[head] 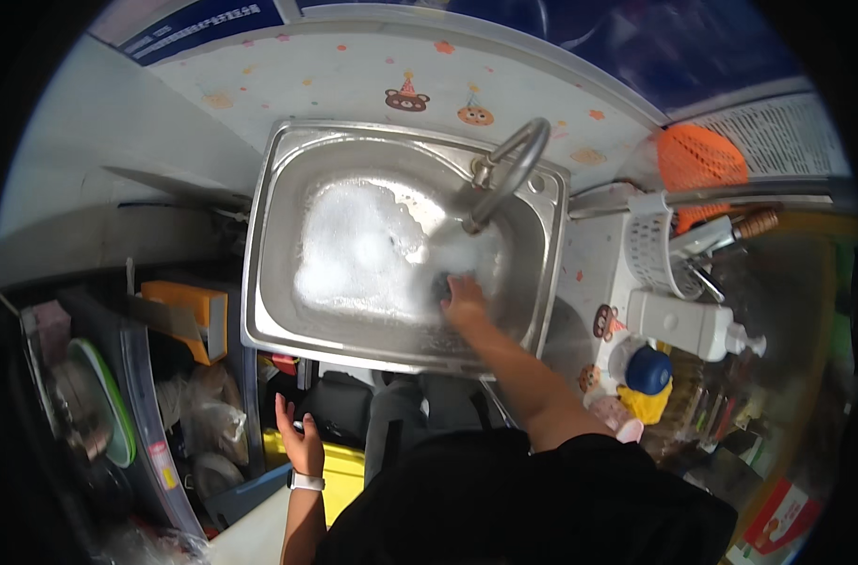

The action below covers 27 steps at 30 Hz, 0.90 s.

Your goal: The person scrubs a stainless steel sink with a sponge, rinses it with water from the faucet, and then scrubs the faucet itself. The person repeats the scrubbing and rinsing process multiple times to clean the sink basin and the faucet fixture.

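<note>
A stainless steel sink (pixel 401 357) lies before me, with white suds (pixel 358 247) spread over the left and middle of its basin. My right hand (pixel 464 296) reaches into the right part of the basin, its fingers by a dark, blurred thing (pixel 443 286) at the foam's edge; whether they grip it cannot be told. Above that hand curves the metal faucet (pixel 517 176), its spout pointing down into the basin. Raised outside the sink at the lower left, my left hand (pixel 302 438) has its fingers apart and holds nothing. A white-banded watch (pixel 306 482) circles that wrist.
Right of the sink are a white perforated utensil holder (pixel 651 244), a wooden-handled cleaver (pixel 711 236), an orange strainer (pixel 701 162), a white pump bottle (pixel 683 323) and a blue-capped container (pixel 646 369). Left are an orange box (pixel 189 314) and a green-rimmed lid (pixel 107 402). A yellow bin (pixel 341 470) stands below.
</note>
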### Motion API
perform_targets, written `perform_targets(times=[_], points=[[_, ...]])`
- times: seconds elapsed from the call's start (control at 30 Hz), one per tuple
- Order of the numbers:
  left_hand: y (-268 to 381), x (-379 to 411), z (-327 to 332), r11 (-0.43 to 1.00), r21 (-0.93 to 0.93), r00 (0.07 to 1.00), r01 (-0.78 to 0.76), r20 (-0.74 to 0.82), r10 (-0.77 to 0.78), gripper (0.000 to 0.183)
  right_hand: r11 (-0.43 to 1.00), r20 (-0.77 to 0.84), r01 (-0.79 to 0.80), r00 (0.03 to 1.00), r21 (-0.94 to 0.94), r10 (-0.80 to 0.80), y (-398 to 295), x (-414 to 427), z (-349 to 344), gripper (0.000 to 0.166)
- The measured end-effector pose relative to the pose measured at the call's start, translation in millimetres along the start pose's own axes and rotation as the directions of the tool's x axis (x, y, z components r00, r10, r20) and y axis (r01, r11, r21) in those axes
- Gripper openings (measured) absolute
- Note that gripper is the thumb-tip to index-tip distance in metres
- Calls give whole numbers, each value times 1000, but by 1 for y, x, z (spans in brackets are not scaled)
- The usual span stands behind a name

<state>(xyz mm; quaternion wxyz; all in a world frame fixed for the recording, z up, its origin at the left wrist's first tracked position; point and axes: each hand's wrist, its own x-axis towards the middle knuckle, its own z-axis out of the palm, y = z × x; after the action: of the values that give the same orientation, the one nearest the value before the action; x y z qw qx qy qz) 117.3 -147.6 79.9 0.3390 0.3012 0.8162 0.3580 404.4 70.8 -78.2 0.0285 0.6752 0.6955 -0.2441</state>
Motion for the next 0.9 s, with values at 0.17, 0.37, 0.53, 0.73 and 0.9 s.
perform_targets(times=[0.17,0.37,0.53,0.73,0.9], points=[[35,59,10,993,24,992,-120,31,119,56,971,82,30,997,-239,-11,10,21,45,63],[56,156,4,886,278,926,-370,30,377,51,939,-80,-10,996,344,39,-8,24,-35,47],[79,254,16,738,504,880,-448,103,463,52,920,-368,308,906,240,-208,-60,45,-111,47],[54,283,27,836,379,915,-397,238,327,50,937,-653,337,690,-89,-310,-94,123,-130,43],[66,281,29,851,353,912,-389,280,301,50,988,-820,65,551,-143,-155,-102,161,-113,44]])
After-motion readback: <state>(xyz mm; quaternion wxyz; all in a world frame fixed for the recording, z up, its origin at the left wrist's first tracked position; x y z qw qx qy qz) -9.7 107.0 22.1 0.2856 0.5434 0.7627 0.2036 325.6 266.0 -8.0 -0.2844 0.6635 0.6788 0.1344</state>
